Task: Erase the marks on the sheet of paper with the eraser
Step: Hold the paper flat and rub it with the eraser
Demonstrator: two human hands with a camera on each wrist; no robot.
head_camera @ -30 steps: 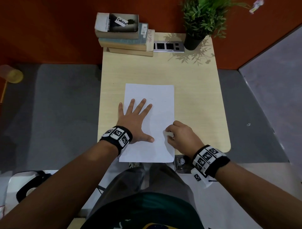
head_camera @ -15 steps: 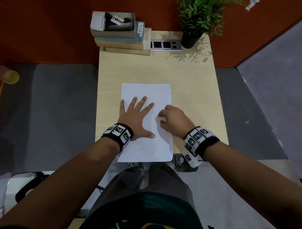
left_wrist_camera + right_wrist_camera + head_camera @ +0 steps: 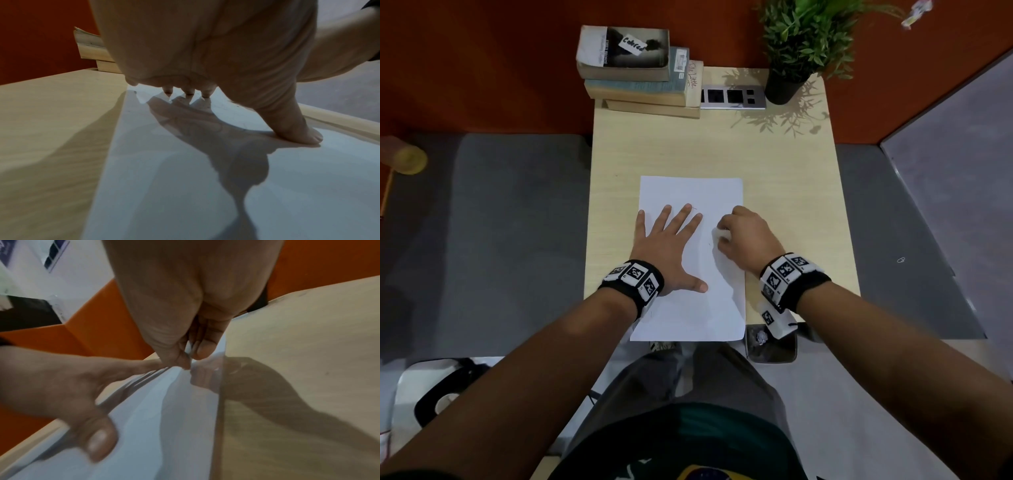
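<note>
Moved farther up the sheet of paper (image 3: 690, 274): right hand (image 3: 748, 240), fingers clamped on eraser (image 3: 722, 234); left hand (image 3: 666, 251) splayed flat alongside.

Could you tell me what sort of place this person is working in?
Probably a small study or office corner: a light wooden desk against an orange wall, with a stack of books, a potted plant and a built-in socket panel.

A stack of books (image 3: 635, 72), a socket panel (image 3: 732, 97) and a potted plant (image 3: 799, 44) along the desk's (image 3: 791, 192) far edge
</note>
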